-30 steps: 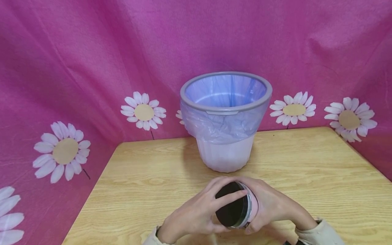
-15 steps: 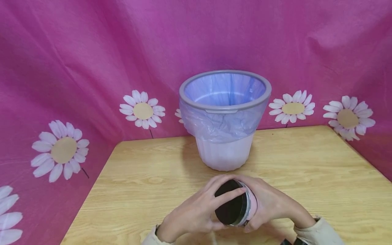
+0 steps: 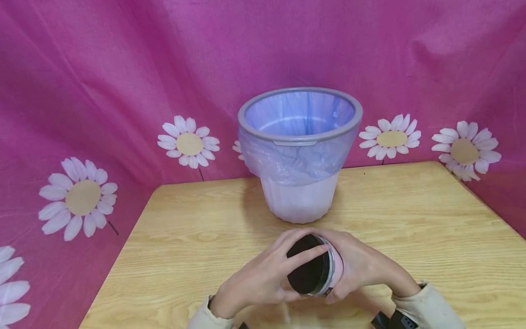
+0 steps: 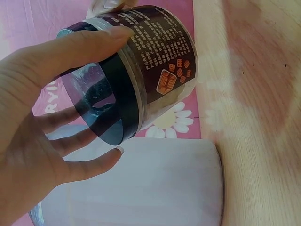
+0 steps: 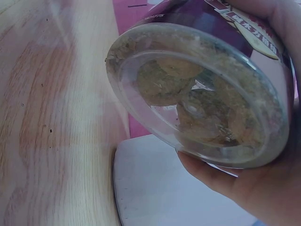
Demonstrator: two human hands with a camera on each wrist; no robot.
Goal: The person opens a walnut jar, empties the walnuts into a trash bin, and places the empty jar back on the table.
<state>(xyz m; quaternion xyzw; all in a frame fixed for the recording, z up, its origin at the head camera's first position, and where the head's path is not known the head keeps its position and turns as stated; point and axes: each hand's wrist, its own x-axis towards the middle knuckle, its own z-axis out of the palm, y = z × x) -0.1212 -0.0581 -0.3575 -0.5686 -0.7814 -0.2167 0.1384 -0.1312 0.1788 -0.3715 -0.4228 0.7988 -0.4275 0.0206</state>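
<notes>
Between both hands, close over the table, is a tilted plastic jar (image 4: pixel 164 56) with a black lid (image 3: pixel 306 272). A dark brown label with pale print and small pictures of square snacks wraps its side in the left wrist view. My left hand (image 3: pixel 263 276) grips the lid, thumb along the side and fingers spread around its edge. My right hand (image 3: pixel 359 265) holds the jar's body from the other side. Through the clear jar bottom (image 5: pixel 197 103) in the right wrist view, brownish crumbly contents show. Part of the jar is hidden behind the fingers.
Beyond the hands a white bin (image 3: pixel 300 198) with a grey rim (image 3: pixel 300 138) stands on the wooden table (image 3: pixel 185 256). A bluish plastic bag (image 3: pixel 296 162) lines it and folds over its outside. A pink curtain (image 3: pixel 205 55) with daisies hangs behind the table.
The bin, table and hands all sit slightly higher in the head view. Both hands keep the same hold on the jar.
</notes>
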